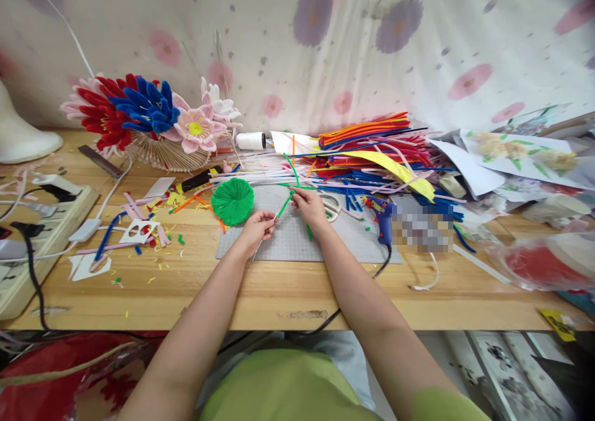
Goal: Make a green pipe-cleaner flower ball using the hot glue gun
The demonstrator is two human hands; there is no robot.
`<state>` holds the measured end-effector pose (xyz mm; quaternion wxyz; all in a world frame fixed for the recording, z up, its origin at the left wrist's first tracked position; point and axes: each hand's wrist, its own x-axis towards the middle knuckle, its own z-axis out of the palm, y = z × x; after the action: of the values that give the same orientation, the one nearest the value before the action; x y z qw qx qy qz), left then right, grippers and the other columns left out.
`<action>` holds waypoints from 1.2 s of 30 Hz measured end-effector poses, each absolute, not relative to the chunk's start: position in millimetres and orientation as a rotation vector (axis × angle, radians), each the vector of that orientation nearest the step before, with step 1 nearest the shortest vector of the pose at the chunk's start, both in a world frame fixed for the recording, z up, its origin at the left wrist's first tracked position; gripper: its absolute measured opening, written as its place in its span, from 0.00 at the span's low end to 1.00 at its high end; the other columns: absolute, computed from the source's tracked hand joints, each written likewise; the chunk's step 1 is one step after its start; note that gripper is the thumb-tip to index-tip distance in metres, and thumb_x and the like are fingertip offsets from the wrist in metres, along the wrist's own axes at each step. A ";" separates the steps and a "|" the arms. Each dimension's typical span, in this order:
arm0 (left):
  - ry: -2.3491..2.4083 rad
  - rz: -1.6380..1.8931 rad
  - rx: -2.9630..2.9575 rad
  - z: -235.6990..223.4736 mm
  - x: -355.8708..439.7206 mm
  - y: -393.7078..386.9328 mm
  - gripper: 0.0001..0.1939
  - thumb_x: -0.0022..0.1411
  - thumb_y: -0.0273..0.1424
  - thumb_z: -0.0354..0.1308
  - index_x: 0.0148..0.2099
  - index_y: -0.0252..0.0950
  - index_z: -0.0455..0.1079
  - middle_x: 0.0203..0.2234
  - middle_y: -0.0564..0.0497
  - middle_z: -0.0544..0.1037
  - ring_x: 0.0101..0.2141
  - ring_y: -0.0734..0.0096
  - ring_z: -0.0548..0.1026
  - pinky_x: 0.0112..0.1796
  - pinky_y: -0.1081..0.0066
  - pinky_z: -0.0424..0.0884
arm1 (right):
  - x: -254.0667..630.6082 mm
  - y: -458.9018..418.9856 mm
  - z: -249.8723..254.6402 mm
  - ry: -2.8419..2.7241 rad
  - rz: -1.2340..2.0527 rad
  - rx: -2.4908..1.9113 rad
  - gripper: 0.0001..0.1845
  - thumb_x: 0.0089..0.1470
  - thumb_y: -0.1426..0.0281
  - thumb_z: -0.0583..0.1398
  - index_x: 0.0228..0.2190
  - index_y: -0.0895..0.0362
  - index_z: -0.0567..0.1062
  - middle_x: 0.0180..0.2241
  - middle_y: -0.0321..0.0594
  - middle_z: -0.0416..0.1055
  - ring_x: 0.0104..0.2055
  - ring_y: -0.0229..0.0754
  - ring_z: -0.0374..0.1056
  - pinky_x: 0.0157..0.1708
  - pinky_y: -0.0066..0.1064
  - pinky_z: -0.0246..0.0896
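Locate the workpiece, a slim green chenille stem [285,204], stretched between both hands over a grey cutting mat [288,247]. Note left fingers [266,218] pinched on its nearer end, with a thin metallic wire [257,250] projecting below them; cannot tell whether joined to the green length. Note right fingers [299,196] pinched on the farther end, close to a second green stem [296,172] rising just beyond them.

Judge as complete: the round green disc [232,201], densely and evenly covered, lying just beyond and to the left of the left fingers; also the blue flower [147,106], red flower [103,114] and pink flower [195,126], grouped farther beyond on the same side.

Judge as unfinished: the stem in hand, well apart from the disc, with no attachment visible. Judge as unused stock: the bundle of chenille stems [367,137] beyond the right fingers. Find scissors [338,209] just right of the right fingers and a glue gun [383,221] farther right on the counter [186,303], neither in hand.
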<state>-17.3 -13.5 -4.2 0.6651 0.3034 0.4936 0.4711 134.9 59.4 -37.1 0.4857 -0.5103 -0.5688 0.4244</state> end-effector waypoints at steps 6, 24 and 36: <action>1.123 1.062 0.680 -4.6 -16.5 -12.9 0.07 0.46 0.18 0.56 0.29 0.32 0.62 0.22 0.52 0.71 0.15 0.86 0.60 0.14 0.82 0.45 | 134.5 59.5 -39.7 -1.424 0.993 -1.243 0.16 0.48 0.68 0.56 0.39 0.55 0.77 0.35 0.40 0.73 0.25 0.34 0.67 0.26 0.29 0.67; 1.199 1.095 0.792 -10.8 -13.5 -13.0 0.09 0.44 0.23 0.58 0.29 0.35 0.61 0.20 0.56 0.69 0.15 0.85 0.60 0.15 0.82 0.48 | 128.2 55.0 -35.5 -1.382 0.979 -1.241 0.15 0.48 0.64 0.57 0.37 0.57 0.76 0.27 0.37 0.73 0.24 0.36 0.68 0.27 0.30 0.67; 1.479 1.185 1.336 -31.0 -16.2 -10.5 0.06 0.50 0.30 0.59 0.29 0.35 0.64 0.21 0.56 0.69 0.19 0.80 0.62 0.22 0.76 0.56 | 122.7 51.0 -30.3 -1.291 1.008 -1.246 0.14 0.45 0.63 0.58 0.33 0.57 0.76 0.24 0.35 0.72 0.23 0.36 0.68 0.25 0.29 0.66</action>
<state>-16.2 -10.5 -31.0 0.4000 0.5282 0.5846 0.4683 122.7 51.0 -30.3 0.5156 -0.5188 -0.5375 0.4197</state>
